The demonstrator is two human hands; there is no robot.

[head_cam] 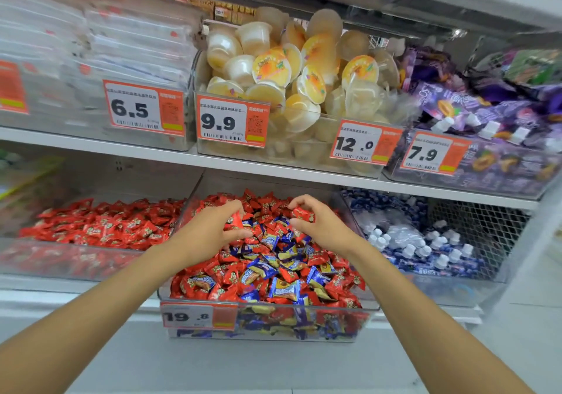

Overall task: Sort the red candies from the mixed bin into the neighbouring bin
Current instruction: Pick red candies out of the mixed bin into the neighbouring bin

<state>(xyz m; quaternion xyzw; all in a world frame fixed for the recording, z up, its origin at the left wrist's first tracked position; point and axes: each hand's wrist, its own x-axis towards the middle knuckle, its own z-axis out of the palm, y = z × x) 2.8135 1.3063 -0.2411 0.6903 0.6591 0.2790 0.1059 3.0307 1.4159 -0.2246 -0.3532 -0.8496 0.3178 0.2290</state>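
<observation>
A clear mixed bin (pixel 363 317) on the lower shelf holds red and blue wrapped candies (pixel 273 275). To its left stands a clear neighbouring bin (pixel 76 260) filled with red candies only. Both of my hands are over the far half of the mixed bin. My left hand (pixel 209 235) is closed around a red candy (pixel 233 223). My right hand (pixel 319 226) pinches another red candy (pixel 302 213) between thumb and fingers.
Right of the mixed bin sits a bin of blue-and-white pouches (pixel 425 241). The shelf above carries bins of jelly cups (pixel 289 74), purple pouches (pixel 486 114) and clear packs, with orange price tags (pixel 232 123) on their fronts. A 19.8 tag (pixel 197 316) hangs on the mixed bin.
</observation>
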